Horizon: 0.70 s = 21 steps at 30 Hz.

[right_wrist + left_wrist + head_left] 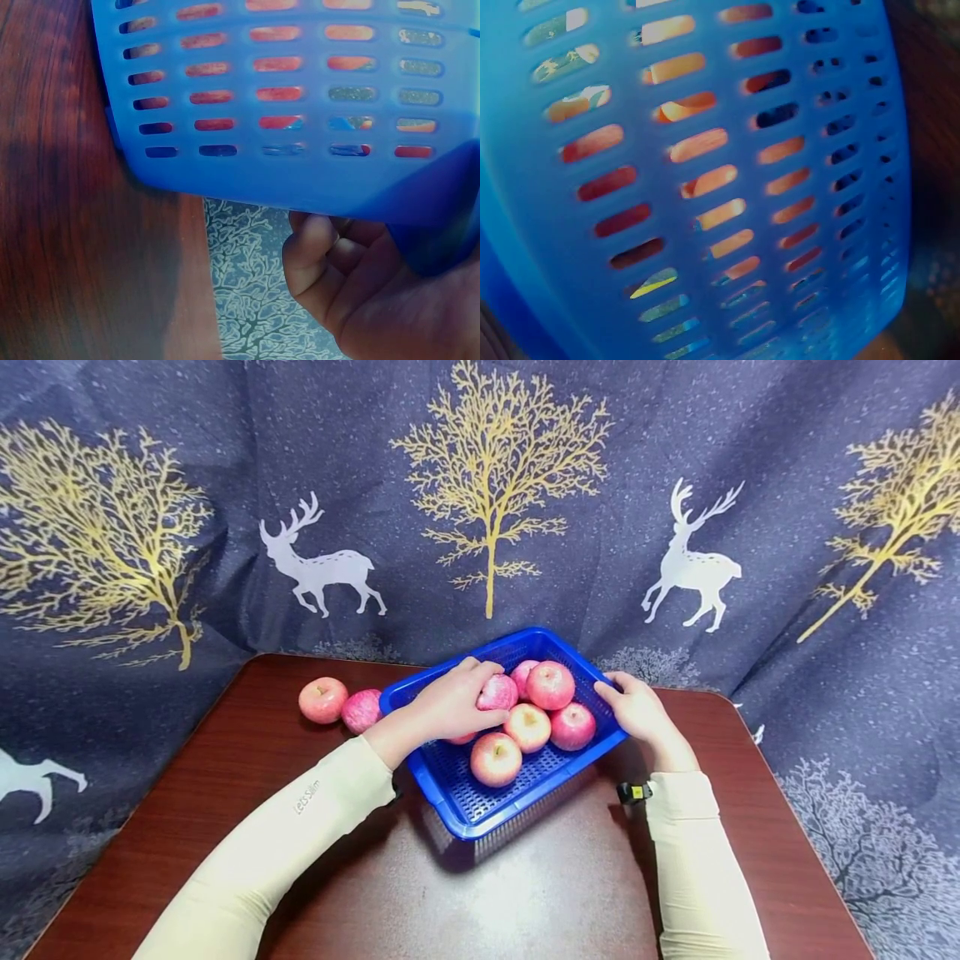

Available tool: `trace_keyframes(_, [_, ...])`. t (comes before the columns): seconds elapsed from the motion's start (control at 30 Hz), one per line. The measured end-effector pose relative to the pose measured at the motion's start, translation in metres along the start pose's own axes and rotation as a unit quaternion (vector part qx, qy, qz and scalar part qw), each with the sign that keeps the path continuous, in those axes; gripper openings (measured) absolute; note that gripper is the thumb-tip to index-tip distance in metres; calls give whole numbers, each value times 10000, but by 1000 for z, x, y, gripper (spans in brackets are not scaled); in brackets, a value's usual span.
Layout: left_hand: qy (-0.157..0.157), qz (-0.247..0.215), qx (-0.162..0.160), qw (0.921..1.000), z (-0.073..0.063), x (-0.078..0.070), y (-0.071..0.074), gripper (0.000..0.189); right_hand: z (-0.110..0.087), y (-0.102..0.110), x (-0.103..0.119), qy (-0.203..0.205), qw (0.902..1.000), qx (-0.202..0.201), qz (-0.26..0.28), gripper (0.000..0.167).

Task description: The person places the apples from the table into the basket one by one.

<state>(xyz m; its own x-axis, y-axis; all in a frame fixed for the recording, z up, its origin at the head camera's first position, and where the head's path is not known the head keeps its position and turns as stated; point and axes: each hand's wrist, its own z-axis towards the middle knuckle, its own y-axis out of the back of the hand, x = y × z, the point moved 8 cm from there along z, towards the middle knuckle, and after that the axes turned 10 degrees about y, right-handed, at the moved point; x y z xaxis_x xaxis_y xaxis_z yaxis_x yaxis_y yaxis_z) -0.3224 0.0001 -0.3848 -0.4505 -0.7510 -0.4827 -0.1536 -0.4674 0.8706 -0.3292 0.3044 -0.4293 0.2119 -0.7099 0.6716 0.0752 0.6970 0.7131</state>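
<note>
A blue slotted plastic basket point(517, 797) holds several red and yellowish apples point(497, 760). My left hand point(448, 703) reaches over its left rim and holds a pinkish apple point(497, 692) among the others, fingers and thumb around it. On the far right end of the basket, my right hand point(641, 714) grips the rim, thumb on the inner side. Below the basket wall point(247, 171) in the right wrist view, curled fingers of that hand point(352, 274) show. Slotted wall point(705, 180) fills most of the left wrist view, hiding the left hand there.
Two more apples sit on the brown table point(232, 760) left of the basket, one pale red point(323, 700) and one deeper pink point(362, 711) against the basket's side. A dark curtain point(570, 577) with trees and deer hangs behind the table's back edge.
</note>
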Motion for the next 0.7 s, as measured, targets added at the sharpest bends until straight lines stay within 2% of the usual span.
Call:
trace_keyframes(0.27, [-258,47,23,9997,-1,-4,-10,61,0,0,2,-4,10000,-7,43,53])
trace_keyframes(0.7, [-286,250,287,9989,0,-7,-26,71,0,-1,-1,-60,10000,12,9,54])
